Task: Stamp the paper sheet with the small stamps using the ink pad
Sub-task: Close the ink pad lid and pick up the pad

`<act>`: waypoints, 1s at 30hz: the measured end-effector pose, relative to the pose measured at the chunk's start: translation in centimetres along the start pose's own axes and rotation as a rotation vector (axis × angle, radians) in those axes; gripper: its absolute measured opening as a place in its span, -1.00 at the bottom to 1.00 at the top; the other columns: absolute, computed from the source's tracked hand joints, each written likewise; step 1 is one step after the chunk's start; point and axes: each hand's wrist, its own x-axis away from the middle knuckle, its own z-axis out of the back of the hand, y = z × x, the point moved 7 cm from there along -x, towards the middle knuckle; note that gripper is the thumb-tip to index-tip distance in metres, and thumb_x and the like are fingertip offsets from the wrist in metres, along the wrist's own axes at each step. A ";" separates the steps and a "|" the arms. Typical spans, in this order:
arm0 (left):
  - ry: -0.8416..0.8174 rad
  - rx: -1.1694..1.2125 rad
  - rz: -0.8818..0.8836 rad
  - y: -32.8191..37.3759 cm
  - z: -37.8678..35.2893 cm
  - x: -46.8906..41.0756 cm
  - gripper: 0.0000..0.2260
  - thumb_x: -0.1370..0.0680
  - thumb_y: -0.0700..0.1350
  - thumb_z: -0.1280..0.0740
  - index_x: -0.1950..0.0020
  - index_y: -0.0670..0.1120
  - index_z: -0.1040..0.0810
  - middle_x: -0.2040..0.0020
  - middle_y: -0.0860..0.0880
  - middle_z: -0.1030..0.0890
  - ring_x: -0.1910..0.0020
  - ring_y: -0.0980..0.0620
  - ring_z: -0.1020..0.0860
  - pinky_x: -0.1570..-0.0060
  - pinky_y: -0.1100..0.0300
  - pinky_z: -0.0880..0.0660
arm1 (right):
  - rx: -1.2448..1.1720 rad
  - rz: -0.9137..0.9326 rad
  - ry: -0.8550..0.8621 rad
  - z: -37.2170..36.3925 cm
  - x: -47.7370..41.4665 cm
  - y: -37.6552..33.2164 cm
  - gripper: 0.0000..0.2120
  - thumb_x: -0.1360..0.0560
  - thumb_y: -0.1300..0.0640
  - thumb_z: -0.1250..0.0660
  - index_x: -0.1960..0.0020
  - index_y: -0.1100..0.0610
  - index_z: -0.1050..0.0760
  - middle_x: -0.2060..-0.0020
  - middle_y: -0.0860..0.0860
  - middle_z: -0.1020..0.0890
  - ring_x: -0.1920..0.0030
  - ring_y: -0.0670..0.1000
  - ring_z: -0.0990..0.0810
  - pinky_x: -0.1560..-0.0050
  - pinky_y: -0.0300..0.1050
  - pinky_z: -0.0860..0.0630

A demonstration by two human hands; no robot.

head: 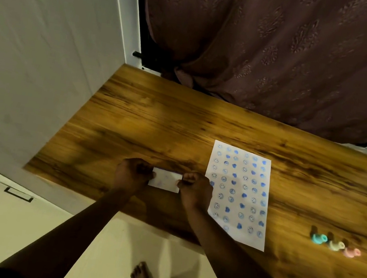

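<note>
A small white rectangular ink pad case (165, 180) with a blue edge is held over the wooden table between both hands. My left hand (131, 174) grips its left end and my right hand (195, 190) grips its right end. To the right lies the white paper sheet (237, 194), covered in rows of blue smiley and heart prints. Three small stamps stand in a row near the table's right front: a teal stamp (319, 238), a cream stamp (336, 245) and a pink stamp (352, 252).
The wooden table (155, 124) runs from left to right, with a dark patterned curtain (277, 52) behind it and a white panel (48, 43) at its left. Pale floor and bare feet (141, 271) show below the table's front edge.
</note>
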 end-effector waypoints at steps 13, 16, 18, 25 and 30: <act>0.016 0.207 -0.067 7.8 -4.7 0.6 -0.81 -0.43 -0.29 -0.58 -0.01 -0.20 -0.69 0.08 -0.05 -0.72 0.08 0.04 -0.68 0.05 0.13 -0.62 | -0.247 -0.018 0.095 8.6 -3.0 1.1 -0.80 -0.39 0.24 -0.58 -0.01 0.13 -0.72 0.06 0.05 -0.78 0.01 0.02 -0.74 -0.05 -0.18 -0.66; -0.046 0.255 -0.030 10.3 -7.6 0.9 -0.81 -0.42 -0.29 -0.58 0.02 -0.18 -0.68 0.07 -0.04 -0.72 0.08 0.00 -0.70 0.30 0.13 -0.69 | -0.300 -0.023 0.159 12.3 -3.6 2.3 -0.82 -0.37 0.28 -0.58 0.04 0.14 -0.73 0.10 0.06 -0.78 0.05 0.05 -0.75 -0.13 0.10 -0.68; -0.060 0.226 -0.022 12.1 -10.0 1.0 -0.81 -0.42 -0.27 -0.59 0.01 -0.17 -0.69 0.03 -0.10 -0.74 0.06 -0.09 -0.73 0.20 -0.04 -0.73 | -0.314 -0.022 0.194 15.0 -4.1 3.5 -0.83 -0.37 0.31 -0.58 0.05 0.18 -0.73 0.11 0.09 -0.77 0.05 0.08 -0.75 -0.11 0.16 -0.68; -0.131 0.251 -0.104 17.7 -19.2 2.5 -0.82 -0.39 -0.28 -0.61 0.03 -0.15 -0.74 0.21 0.10 -0.68 0.20 0.23 -0.63 0.09 0.23 -0.58 | -0.272 -0.029 0.274 24.5 -6.4 8.5 -0.85 -0.33 0.36 -0.58 0.14 0.21 -0.71 0.16 0.07 -0.77 0.31 -0.32 -0.65 0.16 -0.47 -0.57; -0.135 0.199 -0.164 20.5 -26.1 4.4 -0.83 -0.39 -0.25 -0.60 0.04 -0.13 -0.77 0.09 -0.05 -0.75 0.08 0.07 -0.68 -0.03 0.15 -0.62 | -0.207 -0.122 0.303 30.5 -7.6 12.9 -0.77 -0.33 0.31 -0.59 0.26 0.01 -0.64 0.16 0.03 -0.77 0.10 -0.03 -0.74 -0.12 -0.01 -0.67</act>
